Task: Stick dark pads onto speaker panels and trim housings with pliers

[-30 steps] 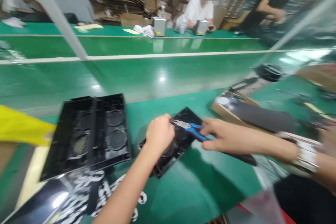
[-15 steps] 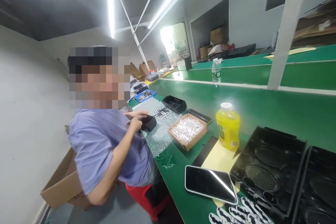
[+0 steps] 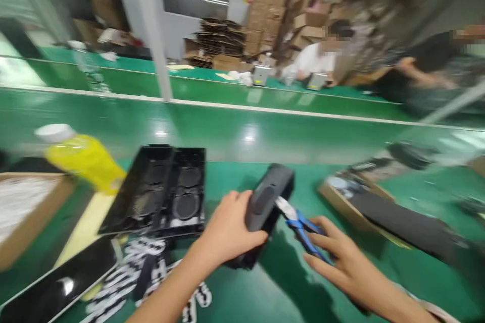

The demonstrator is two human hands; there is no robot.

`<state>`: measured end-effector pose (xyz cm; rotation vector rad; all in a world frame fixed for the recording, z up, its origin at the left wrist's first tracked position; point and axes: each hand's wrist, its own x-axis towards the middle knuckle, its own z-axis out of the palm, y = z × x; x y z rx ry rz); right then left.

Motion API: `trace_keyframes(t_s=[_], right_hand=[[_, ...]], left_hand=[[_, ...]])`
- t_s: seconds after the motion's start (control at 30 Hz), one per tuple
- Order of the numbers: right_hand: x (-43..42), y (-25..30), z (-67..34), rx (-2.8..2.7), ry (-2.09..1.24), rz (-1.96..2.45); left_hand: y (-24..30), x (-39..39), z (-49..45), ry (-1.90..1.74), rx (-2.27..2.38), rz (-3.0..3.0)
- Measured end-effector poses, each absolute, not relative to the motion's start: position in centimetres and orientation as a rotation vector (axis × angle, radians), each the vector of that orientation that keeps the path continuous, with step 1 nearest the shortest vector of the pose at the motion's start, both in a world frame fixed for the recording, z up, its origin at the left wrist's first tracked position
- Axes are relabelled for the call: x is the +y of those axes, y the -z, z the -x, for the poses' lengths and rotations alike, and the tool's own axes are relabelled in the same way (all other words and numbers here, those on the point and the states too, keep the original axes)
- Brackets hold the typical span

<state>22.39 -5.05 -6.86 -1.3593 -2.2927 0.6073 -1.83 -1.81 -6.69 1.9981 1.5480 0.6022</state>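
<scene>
Tipped up since a second ago, the black housing (image 3: 271, 186) now turns a long outer wall with an oval recess to the head camera, where before its hollow inside faced up. Half a second ago the head view was turned left toward a co-worker; it has swung back, and both hands are in sight.

Head view: the left hand (image 3: 233, 227) pinches the housing from the left, thumb across its near part and fingers against its far side, holding it tilted over the green tabletop (image 3: 225, 176). The right hand (image 3: 341, 257) is curled loosely around the blue handles of the pliers (image 3: 303, 234), whose metal tips reach the right edge of the housing; blur hides whether they bite on anything.

Left of the housing, two black shells (image 3: 185, 186) lie side by side, hollow side up, with round speaker grilles. Just nearer are striped black-and-white pieces (image 3: 121, 272), with a phone (image 3: 60, 282) beside them. Farther left are yellow paper (image 3: 76, 234), a bottle of yellow liquid (image 3: 91, 159) at its far end, and a cardboard box (image 3: 53, 217) of small white pieces. To the right, a carton tray (image 3: 339, 212) holds a long dark grey part (image 3: 401, 222). Beyond, a person in white (image 3: 312, 60) sits at the far bench, near stacked cardboard (image 3: 222, 38).
</scene>
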Motion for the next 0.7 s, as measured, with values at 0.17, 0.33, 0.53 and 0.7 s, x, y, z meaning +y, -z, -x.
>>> trace_keyframes(t_s=[0.17,0.33,0.53,0.7], right_hand=[[-6.4,7.6,-22.0,-2.27,-0.641,1.497],[-6.7,7.7,-22.1,-2.268,-0.578,1.413],[-6.7,7.7,-22.1,-2.283,-0.552,1.399],[-6.3,7.9,-21.7,-2.323,-0.491,1.414]], left_hand=[[7.7,-3.2,2.3,-0.756,1.396,-1.725],[7.2,-4.2,2.0,-0.865,1.456,-1.751],[7.4,-4.4,1.6,-0.939,1.452,-1.738],[8.1,-4.5,2.0,-0.978,1.443,-1.74]])
